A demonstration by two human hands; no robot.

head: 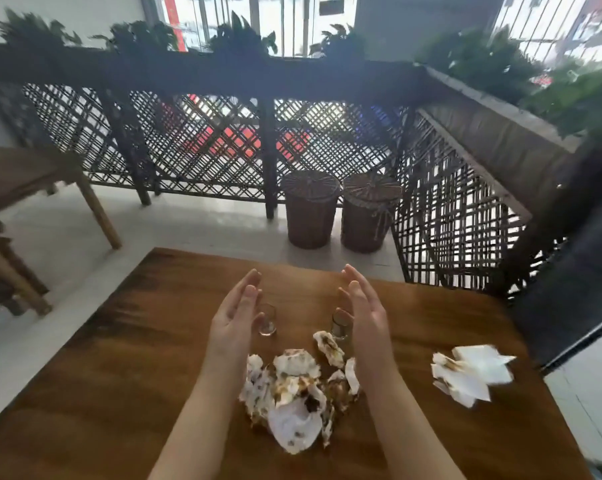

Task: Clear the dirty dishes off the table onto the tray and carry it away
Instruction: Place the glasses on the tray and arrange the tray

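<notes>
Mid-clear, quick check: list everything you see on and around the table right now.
Table: one, brown wood, foreground.
Left glass: one, clear, table centre.
Right glass: one, clear, beside it.
Napkin pile: one, white stained brown, nearer than glasses.
Loose napkins: one bunch, white, table's right side.
Wicker baskets: two, brown, floor beyond table.
Lattice screen: one, dark, behind baskets.
Plants: several, green, atop screen.
Second table: one, brown, far left.
Left hand: one, open, left of glasses.
Right hand: one, open, right of glasses.
</notes>
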